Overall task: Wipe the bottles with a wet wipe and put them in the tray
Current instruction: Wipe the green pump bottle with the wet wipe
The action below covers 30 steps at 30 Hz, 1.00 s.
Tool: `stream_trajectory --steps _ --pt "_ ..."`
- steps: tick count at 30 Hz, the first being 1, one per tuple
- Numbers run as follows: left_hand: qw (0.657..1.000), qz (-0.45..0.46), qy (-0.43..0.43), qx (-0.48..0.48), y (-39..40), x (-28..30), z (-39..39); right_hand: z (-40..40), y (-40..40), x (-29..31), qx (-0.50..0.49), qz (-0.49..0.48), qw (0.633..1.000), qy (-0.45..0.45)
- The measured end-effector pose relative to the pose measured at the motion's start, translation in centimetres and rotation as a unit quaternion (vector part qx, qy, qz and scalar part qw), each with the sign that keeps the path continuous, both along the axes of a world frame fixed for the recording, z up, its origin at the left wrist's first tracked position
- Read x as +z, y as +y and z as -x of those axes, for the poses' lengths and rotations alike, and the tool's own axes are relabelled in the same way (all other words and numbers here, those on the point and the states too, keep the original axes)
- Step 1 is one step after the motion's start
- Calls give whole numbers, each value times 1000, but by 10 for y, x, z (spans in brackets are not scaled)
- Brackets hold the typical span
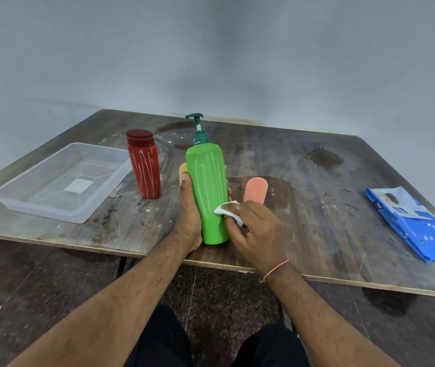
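Rubbing the green bottle (207, 192) with a wipe (228, 211) pinched in the right hand (257, 231); left hand (188, 210) grips the bottle; tray (60, 181), far left of that hand, holds nothing; red bottle (144, 165) waits, streaky.

We find the tray (60, 182) on the table (317, 181) at the left of the frame, nothing in it. A capped bottle (144, 164) stands just right of the tray. At centre, near the table's lower edge, the pump bottle (207, 189) sits between the left hand (188, 215) and right hand (257, 229), the wipe (228, 211) against it. Two smaller bottles (255, 189) show behind it. The wipes pack (412, 223) lies at far right.
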<state>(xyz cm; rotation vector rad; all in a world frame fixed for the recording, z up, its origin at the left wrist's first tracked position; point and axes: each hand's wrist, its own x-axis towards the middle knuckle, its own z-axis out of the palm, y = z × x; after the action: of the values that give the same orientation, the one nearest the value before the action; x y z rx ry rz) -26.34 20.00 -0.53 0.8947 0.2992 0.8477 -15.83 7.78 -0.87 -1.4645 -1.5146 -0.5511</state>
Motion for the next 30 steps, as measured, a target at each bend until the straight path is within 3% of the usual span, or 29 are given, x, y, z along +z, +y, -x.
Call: stream_trajectory --steps 6,13,19,25,30 --pt "1000 3 7 -1 -3 3 1 6 -2 -5 45 20 996 -76" --pt "1000 1 19 2 -3 4 0 11 2 -3 -4 6 997 -71" --pt "1000 14 16 -7 -3 6 3 14 -3 9 4 32 988 -152" --pt "1000 4 18 1 -4 7 2 7 1 18 -37 35 995 -86" --pt "1000 7 15 -1 -4 8 4 8 -11 12 7 85 984 -157"
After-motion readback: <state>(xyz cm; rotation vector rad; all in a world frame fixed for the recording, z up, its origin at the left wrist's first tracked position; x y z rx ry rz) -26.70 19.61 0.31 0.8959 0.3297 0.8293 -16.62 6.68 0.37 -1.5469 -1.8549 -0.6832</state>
